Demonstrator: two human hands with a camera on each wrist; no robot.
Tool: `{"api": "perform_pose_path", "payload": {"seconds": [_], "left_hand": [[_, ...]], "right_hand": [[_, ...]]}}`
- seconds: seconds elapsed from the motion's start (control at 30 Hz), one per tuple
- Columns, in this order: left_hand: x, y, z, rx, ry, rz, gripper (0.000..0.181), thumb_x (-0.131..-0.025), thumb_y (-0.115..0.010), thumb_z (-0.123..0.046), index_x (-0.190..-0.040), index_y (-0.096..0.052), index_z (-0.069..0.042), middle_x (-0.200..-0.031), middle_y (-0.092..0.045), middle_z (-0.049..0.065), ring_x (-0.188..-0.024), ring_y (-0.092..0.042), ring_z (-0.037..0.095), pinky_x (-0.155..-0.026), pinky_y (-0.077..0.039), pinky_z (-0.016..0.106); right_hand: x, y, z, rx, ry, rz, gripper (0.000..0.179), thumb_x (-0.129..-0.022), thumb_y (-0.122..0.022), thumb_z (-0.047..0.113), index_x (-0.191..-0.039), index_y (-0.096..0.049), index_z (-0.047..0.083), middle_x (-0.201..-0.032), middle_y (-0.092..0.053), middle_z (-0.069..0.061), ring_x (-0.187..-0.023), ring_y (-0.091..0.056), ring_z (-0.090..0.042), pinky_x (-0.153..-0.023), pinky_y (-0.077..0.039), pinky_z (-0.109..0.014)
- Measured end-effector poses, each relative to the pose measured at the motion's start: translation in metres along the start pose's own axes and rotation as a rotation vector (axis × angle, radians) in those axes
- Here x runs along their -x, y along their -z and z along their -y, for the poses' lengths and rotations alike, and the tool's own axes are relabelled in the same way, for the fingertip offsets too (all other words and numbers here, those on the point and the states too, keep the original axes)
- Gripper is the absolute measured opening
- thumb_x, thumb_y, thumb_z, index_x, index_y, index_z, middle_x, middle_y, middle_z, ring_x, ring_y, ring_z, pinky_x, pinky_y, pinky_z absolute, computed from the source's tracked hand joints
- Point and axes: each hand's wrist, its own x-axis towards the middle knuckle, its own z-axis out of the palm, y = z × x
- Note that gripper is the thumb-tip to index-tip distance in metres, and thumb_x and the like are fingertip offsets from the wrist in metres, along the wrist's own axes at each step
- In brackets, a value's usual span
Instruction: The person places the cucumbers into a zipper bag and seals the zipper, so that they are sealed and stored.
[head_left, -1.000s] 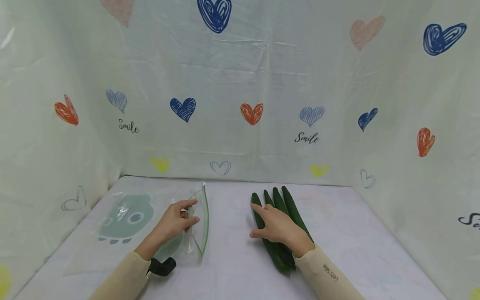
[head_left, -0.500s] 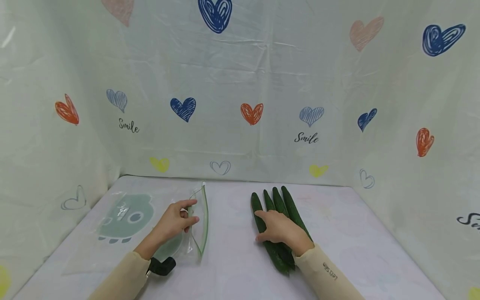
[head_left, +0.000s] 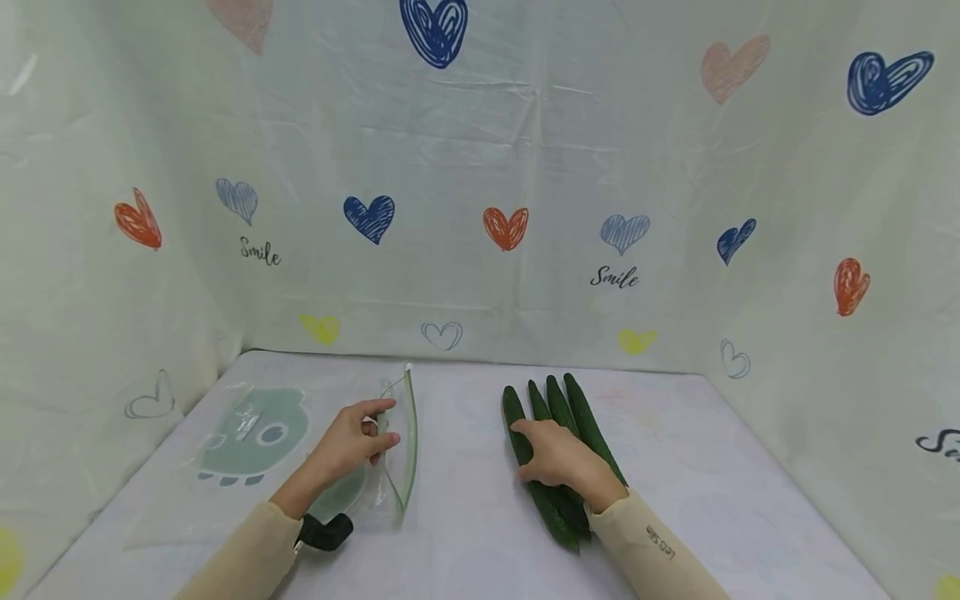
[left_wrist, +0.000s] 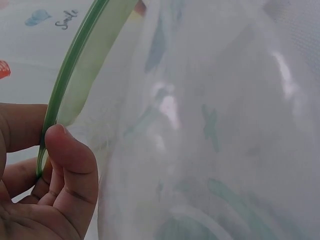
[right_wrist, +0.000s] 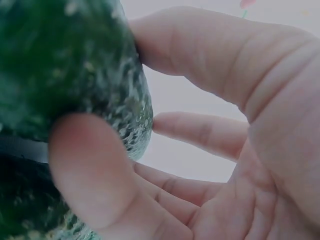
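Note:
A clear zip bag (head_left: pixel 255 433) with a green print lies flat at the left, its green-edged mouth (head_left: pixel 412 450) standing open. My left hand (head_left: pixel 347 442) pinches one edge of that mouth; in the left wrist view, thumb and fingers close on the green zip strip (left_wrist: pixel 67 75). At the right, several dark green cucumbers (head_left: pixel 588 421) lie side by side, pointing away from me. My right hand (head_left: pixel 558 457) grips the leftmost cucumber (head_left: pixel 513 407) round its middle. The right wrist view shows thumb and fingertips touching bumpy green skin (right_wrist: pixel 75 65). The hand hides the cucumbers' middle parts.
A white cloth-covered table (head_left: pixel 457 467) carries everything. A heart-printed curtain (head_left: pixel 442 275) rises behind and on both sides. A black wrist-camera piece (head_left: pixel 326 533) sits under the left wrist, over the bag's near side.
My right hand has shifted slightly right and nearer, its thumb and fingers closing from spread onto the leftmost cucumber. The left hand and bag have stayed in place.

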Motion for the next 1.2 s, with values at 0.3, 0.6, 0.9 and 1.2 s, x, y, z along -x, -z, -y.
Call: {"api": "perform_pose_path", "payload": {"seconds": [0.3, 0.6, 0.9, 1.2], "left_hand": [[0.000, -0.002, -0.001, -0.012, -0.006, -0.015, 0.058, -0.082, -0.072, -0.003, -0.136, -0.049, 0.003, -0.052, -0.039, 0.001, -0.048, -0.051, 0.027, -0.048, -0.041, 0.027], [0.001, -0.004, 0.000, 0.000, 0.020, -0.015, 0.058, -0.083, -0.072, -0.004, -0.136, -0.049, 0.001, -0.051, -0.040, 0.002, -0.049, -0.050, 0.026, -0.048, -0.043, 0.029], [0.001, -0.003, -0.001, 0.001, 0.011, -0.023, 0.058, -0.083, -0.072, -0.004, -0.136, -0.050, 0.000, -0.052, -0.041, 0.002, -0.048, -0.049, 0.021, -0.048, -0.043, 0.029], [0.002, -0.002, -0.001, 0.002, 0.011, -0.022, 0.058, -0.083, -0.072, -0.002, -0.136, -0.049, 0.003, -0.051, -0.041, 0.002, -0.047, -0.048, 0.022, -0.048, -0.044, 0.029]], "right_hand": [[-0.007, -0.002, 0.002, -0.062, 0.055, 0.036, 0.066, -0.076, -0.078, 0.013, -0.136, -0.051, 0.008, -0.131, -0.055, -0.012, -0.095, -0.055, -0.021, -0.073, -0.048, -0.036], [-0.030, -0.009, 0.017, -0.008, 0.140, 0.103, 0.067, -0.076, -0.080, 0.019, -0.136, -0.052, 0.016, -0.129, -0.057, -0.005, -0.108, -0.056, -0.018, -0.082, -0.048, -0.033], [-0.035, -0.006, 0.022, 0.039, 0.098, 0.149, 0.077, -0.077, -0.080, 0.028, -0.143, -0.042, 0.018, -0.133, -0.053, -0.007, -0.123, -0.049, -0.026, -0.091, -0.047, -0.042], [-0.035, -0.012, 0.009, -0.163, 0.084, 0.157, 0.082, -0.078, -0.080, 0.027, -0.145, -0.038, 0.011, -0.104, -0.059, -0.004, -0.094, -0.056, -0.019, -0.074, -0.049, -0.039]]}}
